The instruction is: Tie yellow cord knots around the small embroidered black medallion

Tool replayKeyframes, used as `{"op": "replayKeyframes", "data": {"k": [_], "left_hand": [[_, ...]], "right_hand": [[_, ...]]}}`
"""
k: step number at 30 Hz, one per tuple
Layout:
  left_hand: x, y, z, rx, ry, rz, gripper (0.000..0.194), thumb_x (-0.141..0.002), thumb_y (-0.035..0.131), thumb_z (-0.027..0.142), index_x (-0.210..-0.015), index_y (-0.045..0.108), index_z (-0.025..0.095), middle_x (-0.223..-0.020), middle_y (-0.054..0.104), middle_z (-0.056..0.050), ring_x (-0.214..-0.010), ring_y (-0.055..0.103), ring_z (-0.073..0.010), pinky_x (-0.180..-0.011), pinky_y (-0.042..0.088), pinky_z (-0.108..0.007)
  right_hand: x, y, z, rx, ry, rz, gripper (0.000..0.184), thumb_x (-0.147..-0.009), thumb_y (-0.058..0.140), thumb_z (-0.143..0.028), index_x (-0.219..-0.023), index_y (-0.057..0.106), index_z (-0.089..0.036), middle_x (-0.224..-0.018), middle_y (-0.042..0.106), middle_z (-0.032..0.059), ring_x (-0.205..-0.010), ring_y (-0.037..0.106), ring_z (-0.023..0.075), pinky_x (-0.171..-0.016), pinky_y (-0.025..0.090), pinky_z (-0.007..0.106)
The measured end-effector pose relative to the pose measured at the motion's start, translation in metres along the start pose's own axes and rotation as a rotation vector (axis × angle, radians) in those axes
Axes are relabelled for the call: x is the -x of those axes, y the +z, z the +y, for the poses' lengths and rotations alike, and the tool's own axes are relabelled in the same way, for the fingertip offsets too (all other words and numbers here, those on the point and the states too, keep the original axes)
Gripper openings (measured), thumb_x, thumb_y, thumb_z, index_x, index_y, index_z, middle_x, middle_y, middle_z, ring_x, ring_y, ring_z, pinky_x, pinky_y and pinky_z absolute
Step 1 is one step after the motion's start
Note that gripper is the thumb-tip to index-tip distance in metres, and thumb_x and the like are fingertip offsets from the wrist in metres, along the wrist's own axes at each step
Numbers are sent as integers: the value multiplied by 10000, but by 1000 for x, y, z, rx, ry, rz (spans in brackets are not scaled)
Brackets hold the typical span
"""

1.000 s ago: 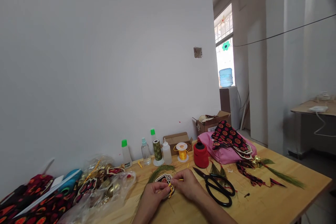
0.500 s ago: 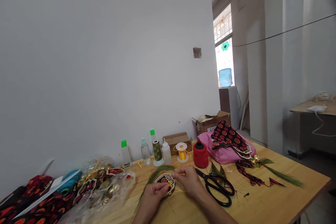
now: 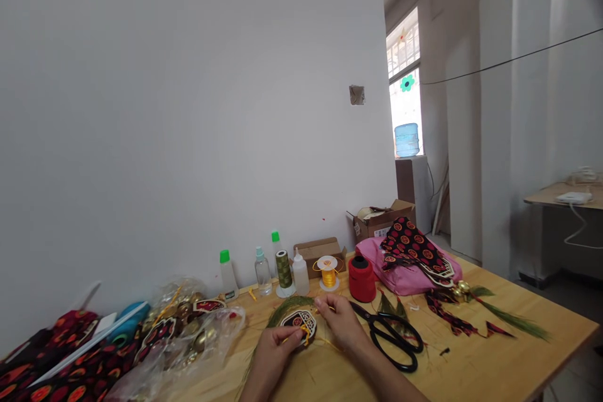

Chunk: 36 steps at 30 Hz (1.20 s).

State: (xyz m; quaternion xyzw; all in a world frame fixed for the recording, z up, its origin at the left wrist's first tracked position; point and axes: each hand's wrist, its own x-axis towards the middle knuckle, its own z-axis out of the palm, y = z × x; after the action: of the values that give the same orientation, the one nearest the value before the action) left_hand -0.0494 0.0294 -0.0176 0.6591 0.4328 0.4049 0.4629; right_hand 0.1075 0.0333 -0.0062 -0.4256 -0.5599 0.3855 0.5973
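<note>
A dark, pale-edged embroidered pendant [image 3: 296,319] lies low in front of me, with a yellow cord [image 3: 307,331] knotted on its right side. My left hand [image 3: 277,353] pinches the pendant's lower edge by the knot, thumb against finger. Just to the right, my right hand [image 3: 340,321] is closed in a pinch, and yellow cord shows beside its fingers. The exact grip at those fingertips is too small to make out fully. A green tassel [image 3: 281,310] curves behind and left of the pendant. Black-handled scissors [image 3: 394,338] rest right of my right hand.
Behind stand a red thread cone [image 3: 362,279], a yellow cord spool [image 3: 328,277], a green thread cone [image 3: 283,273] and several bottles. A plastic bag [image 3: 198,333] of ornaments lies left. A pink bag [image 3: 391,273] with patterned cloth sits right, before a cardboard box [image 3: 384,220].
My right hand has moved slightly up and away from the pendant, uncovering more of its right side. My left hand keeps its hold. The whole view has shifted slightly.
</note>
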Motion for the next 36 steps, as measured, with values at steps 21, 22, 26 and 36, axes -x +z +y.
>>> {"op": "replayKeyframes", "data": {"k": [21,22,26,36], "left_hand": [[5,9,9,24,-73,-73,328,-579,601,409,-653,665,96,-509,596,8,-475,433,-93,-475,283,-181],[6,10,11,-7,-62,-73,330,-590,592,410,-647,661,93,-500,583,12,-474,422,-91,-473,275,-182],[7,10,11,-25,-27,-116,334,-631,559,408,-626,656,89,-488,556,20,-476,399,-85,-466,259,-181],[1,10,9,340,-54,-91,287,-563,649,351,-705,678,103,-646,674,-61,-577,533,-130,-586,381,-215]], "right_hand": [[1,4,16,-30,26,-143,244,-585,573,-352,-543,564,-112,-486,463,-34,-463,373,69,-444,292,181],[1,5,17,-33,13,-148,238,-597,565,-347,-546,550,-115,-490,449,-39,-464,365,68,-444,285,179],[4,7,16,-57,-41,-155,270,-645,522,-389,-550,483,-139,-475,365,-61,-446,312,62,-423,242,176],[2,6,3,-184,-12,-106,359,-665,475,-489,-551,375,-163,-480,295,-71,-451,257,61,-426,226,183]]}}
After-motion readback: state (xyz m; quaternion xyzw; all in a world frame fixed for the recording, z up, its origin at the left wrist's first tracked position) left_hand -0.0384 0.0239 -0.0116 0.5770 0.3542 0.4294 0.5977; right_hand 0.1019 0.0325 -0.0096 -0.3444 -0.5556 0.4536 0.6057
